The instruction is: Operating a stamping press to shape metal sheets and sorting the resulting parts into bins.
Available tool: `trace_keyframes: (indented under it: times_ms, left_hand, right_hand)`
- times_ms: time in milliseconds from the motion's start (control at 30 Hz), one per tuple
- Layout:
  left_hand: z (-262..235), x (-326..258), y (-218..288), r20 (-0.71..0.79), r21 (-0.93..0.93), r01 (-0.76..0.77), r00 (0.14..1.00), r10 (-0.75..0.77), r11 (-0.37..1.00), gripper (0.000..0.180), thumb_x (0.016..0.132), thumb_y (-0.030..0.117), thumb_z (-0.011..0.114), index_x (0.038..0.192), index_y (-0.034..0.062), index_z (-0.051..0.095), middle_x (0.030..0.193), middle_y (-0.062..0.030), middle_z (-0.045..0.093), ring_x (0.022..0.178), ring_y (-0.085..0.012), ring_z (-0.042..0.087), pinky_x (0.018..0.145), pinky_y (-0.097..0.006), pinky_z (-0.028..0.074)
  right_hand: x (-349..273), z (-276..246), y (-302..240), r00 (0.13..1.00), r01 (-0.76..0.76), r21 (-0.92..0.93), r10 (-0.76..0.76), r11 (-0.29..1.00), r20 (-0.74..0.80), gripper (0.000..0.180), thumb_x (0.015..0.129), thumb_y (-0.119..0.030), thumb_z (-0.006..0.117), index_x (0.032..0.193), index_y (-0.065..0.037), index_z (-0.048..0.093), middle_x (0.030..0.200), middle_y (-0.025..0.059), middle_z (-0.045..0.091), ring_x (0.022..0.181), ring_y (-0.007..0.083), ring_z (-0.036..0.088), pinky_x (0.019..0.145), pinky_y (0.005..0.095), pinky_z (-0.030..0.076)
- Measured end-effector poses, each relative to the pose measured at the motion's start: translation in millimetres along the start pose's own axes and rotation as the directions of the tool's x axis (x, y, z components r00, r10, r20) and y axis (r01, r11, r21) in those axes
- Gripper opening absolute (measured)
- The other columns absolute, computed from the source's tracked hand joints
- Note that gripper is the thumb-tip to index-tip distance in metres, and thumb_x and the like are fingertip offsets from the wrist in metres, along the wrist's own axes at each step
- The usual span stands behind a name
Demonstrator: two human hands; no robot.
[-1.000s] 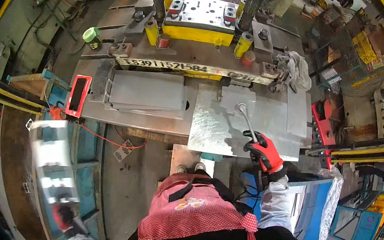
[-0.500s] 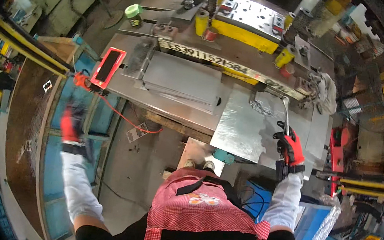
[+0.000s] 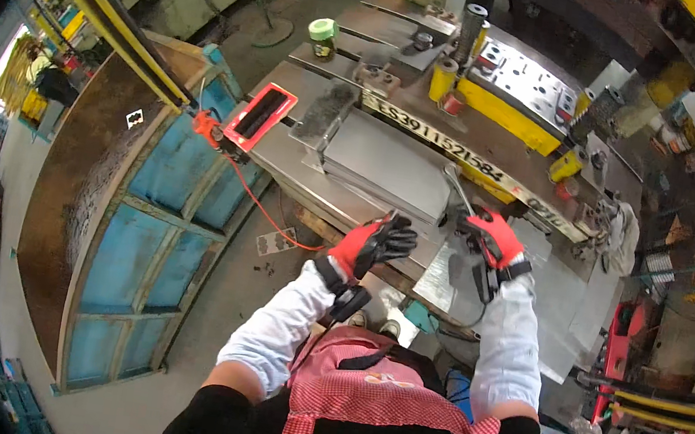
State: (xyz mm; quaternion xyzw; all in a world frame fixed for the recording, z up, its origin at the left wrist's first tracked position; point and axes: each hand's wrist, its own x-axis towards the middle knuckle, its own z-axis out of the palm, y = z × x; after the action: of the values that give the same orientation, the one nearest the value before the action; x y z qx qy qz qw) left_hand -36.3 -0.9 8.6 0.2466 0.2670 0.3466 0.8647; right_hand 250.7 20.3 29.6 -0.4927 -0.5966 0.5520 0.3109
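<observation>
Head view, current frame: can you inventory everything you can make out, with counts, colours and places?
press bench: one, brown-grey, centre
sheet stack: one, sheets uncounted, grey, mid-bench
flat sheets: count unclear, grey, bench's right part
rod tool: one, silver, in right hand
die block: one, silver and yellow, behind stack
red-rimmed tray: one, dark inside, bench's left end
jar: one, green-lidded, far left of bench
cloth: one bundle, grey-white, bench's right end
panelled frame: one, blue panels, left
cable: one, orange-red, below bench's left
distant background: too small to itemise
apron: one, red-white check, lower centre
left hand: one, red-black glove, before stack
right hand: one, red-black glove, right of stack
</observation>
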Motion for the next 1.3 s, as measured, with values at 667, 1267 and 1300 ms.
trace_keyframes:
  times_ms: [667,1267,1300]
  left_hand:
    - [-1,33,20,-0.116,0.641,-0.232,0.913,0.391,0.732,0.057,0.087,0.054,0.042,0.091,-0.0004,0.059,0.081,-0.0128,0.063,0.066,-0.0229,0.062,0.062,-0.033,0.053]
    - [102,152,106,0.572,0.659,-0.673,0.738,0.357,0.336,0.019,0.086,0.013,0.047,0.094,0.0042,0.062,0.085,-0.0123,0.062,0.072,-0.0172,0.059,0.065,-0.032,0.046]
    - [103,169,117,0.605,0.696,-0.678,0.73,0.317,0.234,0.018,0.086,0.015,0.048,0.089,0.0031,0.061,0.082,-0.0118,0.062,0.07,-0.0173,0.057,0.063,-0.032,0.045]
  right_hand:
    - [-68,62,-64,0.971,-0.073,0.176,0.111,0.982,-0.212,0.039,0.076,-0.023,0.066,0.107,-0.002,0.056,0.069,0.0001,0.055,0.058,0.0072,0.049,0.05,0.0241,0.041]
    - [-141,47,-105,0.929,-0.009,0.462,0.178,0.887,-0.324,0.044,0.081,-0.011,0.055,0.124,-0.005,0.046,0.079,0.0035,0.06,0.05,0.0064,0.045,0.046,0.0192,0.036]
    - [-130,42,-104,0.937,0.016,0.575,0.189,0.818,-0.294,0.044,0.083,-0.013,0.055,0.125,-0.005,0.044,0.08,0.004,0.06,0.051,0.0069,0.045,0.047,0.0203,0.037]
